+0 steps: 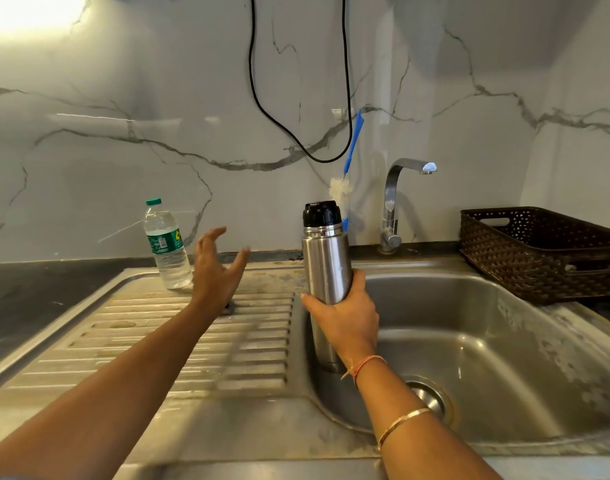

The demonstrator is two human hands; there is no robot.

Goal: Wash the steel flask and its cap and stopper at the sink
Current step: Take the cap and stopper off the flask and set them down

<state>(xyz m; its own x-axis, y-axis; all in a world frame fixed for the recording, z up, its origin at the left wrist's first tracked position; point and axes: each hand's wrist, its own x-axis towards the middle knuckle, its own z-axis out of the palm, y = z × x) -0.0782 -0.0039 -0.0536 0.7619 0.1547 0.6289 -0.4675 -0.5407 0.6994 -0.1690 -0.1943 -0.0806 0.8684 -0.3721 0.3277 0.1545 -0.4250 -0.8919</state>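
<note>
My right hand (345, 320) grips the steel flask (326, 265) around its lower body and holds it upright at the left edge of the sink basin (470, 341). A black stopper (321, 213) sits in the flask's mouth. No separate cap is in sight. My left hand (215, 268) hovers over the back of the drainboard (165, 341), fingers spread and holding nothing, a little left of the flask.
A clear plastic water bottle (165, 244) with a green lid stands at the back of the drainboard. A blue-handled bottle brush (348, 168) leans on the marble wall behind the flask. The tap (395, 206) rises behind the basin. A brown woven basket (546, 254) sits on the right.
</note>
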